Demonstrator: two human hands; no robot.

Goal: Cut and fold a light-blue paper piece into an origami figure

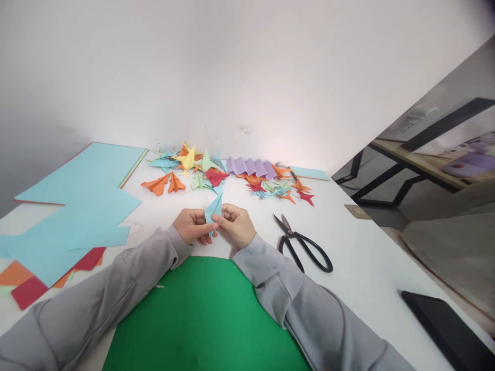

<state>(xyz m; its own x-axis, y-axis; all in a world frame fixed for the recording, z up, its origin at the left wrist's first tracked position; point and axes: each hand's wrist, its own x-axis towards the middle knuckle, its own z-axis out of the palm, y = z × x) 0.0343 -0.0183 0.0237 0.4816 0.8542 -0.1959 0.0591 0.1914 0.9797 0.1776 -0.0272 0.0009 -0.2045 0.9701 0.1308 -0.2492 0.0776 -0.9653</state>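
Note:
A small folded piece of light blue paper (214, 207) is held upright between both hands, its pointed tip up. My left hand (192, 225) grips its left side and lower part, the thumb lying across the front. On the other side my right hand (236, 224) pinches the right edge between thumb and fingers. Part of the paper is covered by the fingers. Both hands are above the white table (359, 257), just beyond a green sheet (209, 314).
Black-handled scissors (299, 242) lie partly open at the right, and a black tablet-like object (444, 327) rests near the right edge. Folded colored paper shapes (187, 159) and a pleated purple paper (251, 167) line the wall. Blue paper sheets (85, 216) spread at left.

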